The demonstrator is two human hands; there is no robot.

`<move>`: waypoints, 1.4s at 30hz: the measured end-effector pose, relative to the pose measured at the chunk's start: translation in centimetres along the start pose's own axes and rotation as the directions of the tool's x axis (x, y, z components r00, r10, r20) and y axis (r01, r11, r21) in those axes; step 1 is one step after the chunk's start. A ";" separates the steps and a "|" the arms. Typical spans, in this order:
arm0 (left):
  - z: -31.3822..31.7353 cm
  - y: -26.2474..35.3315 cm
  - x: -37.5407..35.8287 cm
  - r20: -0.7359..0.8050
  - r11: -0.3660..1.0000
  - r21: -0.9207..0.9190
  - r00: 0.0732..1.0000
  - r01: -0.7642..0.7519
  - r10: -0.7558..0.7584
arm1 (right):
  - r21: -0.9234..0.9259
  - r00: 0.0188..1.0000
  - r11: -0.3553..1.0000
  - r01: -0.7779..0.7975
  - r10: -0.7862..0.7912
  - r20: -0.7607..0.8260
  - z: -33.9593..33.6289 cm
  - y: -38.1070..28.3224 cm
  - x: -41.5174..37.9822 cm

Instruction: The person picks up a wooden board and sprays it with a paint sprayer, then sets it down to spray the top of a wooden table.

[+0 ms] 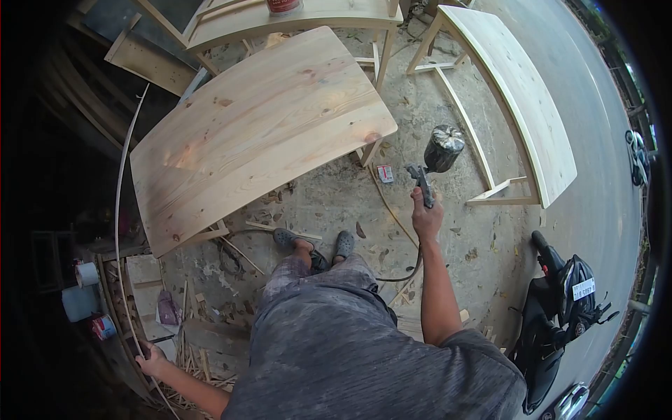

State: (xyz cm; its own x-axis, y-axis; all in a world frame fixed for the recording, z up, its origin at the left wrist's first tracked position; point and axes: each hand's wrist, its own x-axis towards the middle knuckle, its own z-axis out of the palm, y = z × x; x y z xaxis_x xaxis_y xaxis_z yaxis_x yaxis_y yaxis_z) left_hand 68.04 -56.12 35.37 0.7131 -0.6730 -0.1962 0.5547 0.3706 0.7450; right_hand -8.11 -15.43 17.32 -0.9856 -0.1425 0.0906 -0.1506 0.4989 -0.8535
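My right hand (427,213) is closed around the handle of a spray gun (421,185). A dark, paint-stained cup (444,148) sits at the gun's far end, and a hose (414,262) runs down from near my hand toward the floor. At lower left, my left hand (152,361) has its fingers closed around a long, thin, pale strip (119,203) that curves upward past the table. Ahead of me stands a bare wooden table (266,126) with a light, knotted top, a short distance left of the spray gun.
A second wooden table (514,105) stands at right and another (336,12) at the back, bearing a red can (284,5). A motorbike (560,315) is parked at lower right beside the road. Wood scraps (199,364), leaves and a small box (385,173) lie on the concrete floor.
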 end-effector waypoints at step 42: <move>-0.9 12.7 19.4 -0.122 0.978 -0.161 0.980 0.134 -0.155 | 0.332 0.325 0.913 0.236 -0.396 0.859 53.0 -30.8 -43.4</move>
State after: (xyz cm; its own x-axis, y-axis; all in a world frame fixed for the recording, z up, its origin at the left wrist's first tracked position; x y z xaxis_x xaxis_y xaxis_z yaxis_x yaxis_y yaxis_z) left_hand 89.33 -63.87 40.43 0.6655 -0.6394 -0.3851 0.7072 0.3753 0.5991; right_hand 43.35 -69.90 12.44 -0.1954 -0.9780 -0.0732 -0.3447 0.1384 -0.9285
